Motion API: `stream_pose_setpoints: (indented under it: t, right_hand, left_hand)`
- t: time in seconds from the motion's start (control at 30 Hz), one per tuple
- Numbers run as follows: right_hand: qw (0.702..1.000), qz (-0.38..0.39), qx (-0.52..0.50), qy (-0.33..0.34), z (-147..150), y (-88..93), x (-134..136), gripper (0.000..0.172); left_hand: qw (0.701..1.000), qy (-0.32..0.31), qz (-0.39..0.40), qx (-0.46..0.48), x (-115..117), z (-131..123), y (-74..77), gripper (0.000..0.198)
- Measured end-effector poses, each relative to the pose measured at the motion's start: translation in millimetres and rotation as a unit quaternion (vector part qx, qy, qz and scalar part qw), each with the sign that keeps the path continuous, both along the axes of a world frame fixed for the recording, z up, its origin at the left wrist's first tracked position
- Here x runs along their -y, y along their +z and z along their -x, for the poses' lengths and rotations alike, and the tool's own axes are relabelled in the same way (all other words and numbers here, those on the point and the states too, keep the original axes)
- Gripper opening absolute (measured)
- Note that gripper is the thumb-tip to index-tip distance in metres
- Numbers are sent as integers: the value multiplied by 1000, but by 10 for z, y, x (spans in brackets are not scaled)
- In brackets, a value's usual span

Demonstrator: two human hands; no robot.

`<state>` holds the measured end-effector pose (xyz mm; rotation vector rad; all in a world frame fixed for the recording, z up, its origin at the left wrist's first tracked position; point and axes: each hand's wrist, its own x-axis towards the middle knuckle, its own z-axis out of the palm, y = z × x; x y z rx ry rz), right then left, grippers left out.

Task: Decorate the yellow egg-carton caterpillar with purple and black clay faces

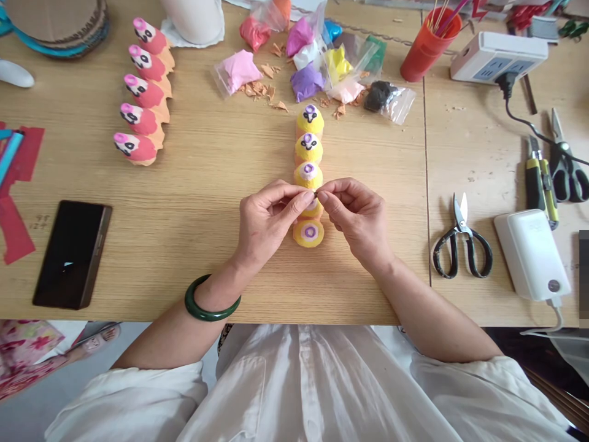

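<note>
My left hand and my right hand meet fingertip to fingertip, both closed in a pinch. A tiny dark bit of modelling clay shows between them. Beneath my fingers runs a row of egg-carton cups covered in yellow clay. The two far cups carry purple rings and black face marks on pale patches. On the middle cup and the nearest cup I see a purple ring without black marks. My fingers partly hide the cup between those two.
A finished-looking red row stands left. Bags of coloured clay, including black clay, lie at the back with carton scraps. A red cup, power strip, scissors and power bank are right; a phone lies left.
</note>
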<state>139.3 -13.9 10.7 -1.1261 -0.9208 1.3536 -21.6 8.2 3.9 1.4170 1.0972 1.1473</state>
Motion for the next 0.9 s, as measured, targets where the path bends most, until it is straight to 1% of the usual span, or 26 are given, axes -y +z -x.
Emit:
stream_pose_setpoints:
  t: [0.1,0.2,0.27,0.33,0.37,0.43,0.5,0.57,0.7,0.9]
  right_hand:
    - [1000,3,8,-7,0,-5,-4,47]
    - [1000,7,10,-27,-5,-64,-47,45]
    - [998,4,13,-54,-7,-139,-104,45]
    - [997,1,24,-79,-1,-227,-175,46]
    - [996,-3,32,-87,5,-269,-211,46]
    - [994,-19,49,-92,25,-336,-270,45]
    - [993,-37,68,-92,45,-378,-307,43]
    - [991,-49,79,-95,59,-402,-324,40]
    - [989,-63,83,-104,63,-431,-333,39]
    - [990,-37,92,-104,70,-442,-329,39]
  left_hand:
    - [1000,5,-23,-11,0,2,25,31]
    - [997,37,-54,-45,-17,26,28,29]
    - [993,68,-72,-69,-51,55,-10,30]
    - [988,93,-91,-87,-109,86,-87,31]
    - [986,95,-101,-92,-146,100,-135,32]
    - [985,74,-126,-91,-225,119,-234,39]
    - [989,32,-123,-75,-297,122,-314,43]
    - [993,1,-106,-49,-346,111,-364,45]
    - [997,-34,-72,-13,-368,79,-396,52]
    - [998,-44,-43,-10,-349,73,-394,54]
